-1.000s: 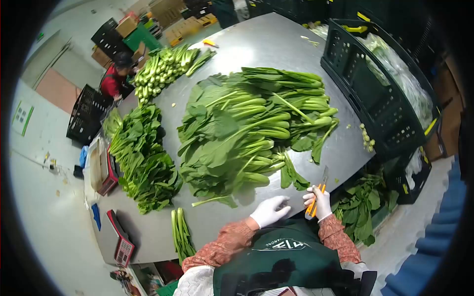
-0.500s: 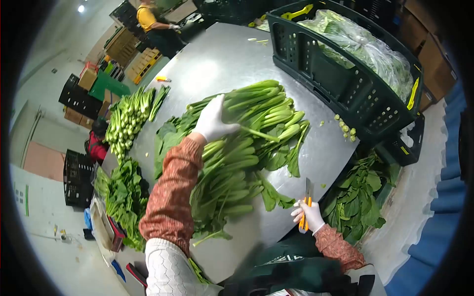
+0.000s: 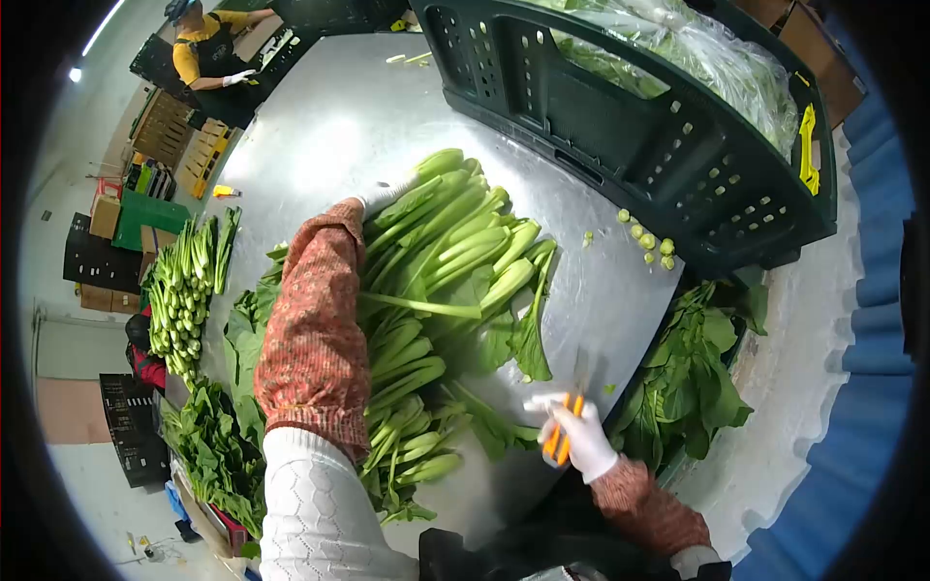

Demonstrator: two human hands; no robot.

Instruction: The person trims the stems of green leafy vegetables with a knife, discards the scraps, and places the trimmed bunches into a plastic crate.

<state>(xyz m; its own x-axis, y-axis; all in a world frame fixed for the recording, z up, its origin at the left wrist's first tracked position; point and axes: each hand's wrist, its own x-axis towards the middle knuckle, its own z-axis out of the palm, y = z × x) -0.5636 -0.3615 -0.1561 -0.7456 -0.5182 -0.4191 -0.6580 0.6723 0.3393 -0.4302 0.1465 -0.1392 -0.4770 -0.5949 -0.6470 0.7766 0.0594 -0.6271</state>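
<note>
The greens (image 3: 465, 242) lie in a spread pile at the middle of the metal surface (image 3: 320, 126), the pale stalk ends directed mainly toward the right. The left hand (image 3: 387, 194) is at the far side of the pile, in contact with the greens; its fingers are largely hidden, so whether they grasp or are released cannot be determined. The right hand (image 3: 586, 441) is near the closest edge of the surface, fingers closed around the orange handle of a knife (image 3: 564, 433). The blade is blurred and points away from the body.

Cut ends (image 3: 647, 242) lie beside the crate (image 3: 620, 145), which contains bagged vegetables (image 3: 717, 68). Stacked bunches (image 3: 182, 300) are at the left edge of the surface. Below the right edge: loose leaves (image 3: 693, 378). A co-worker (image 3: 218, 73) in yellow stands beyond the far left corner.
</note>
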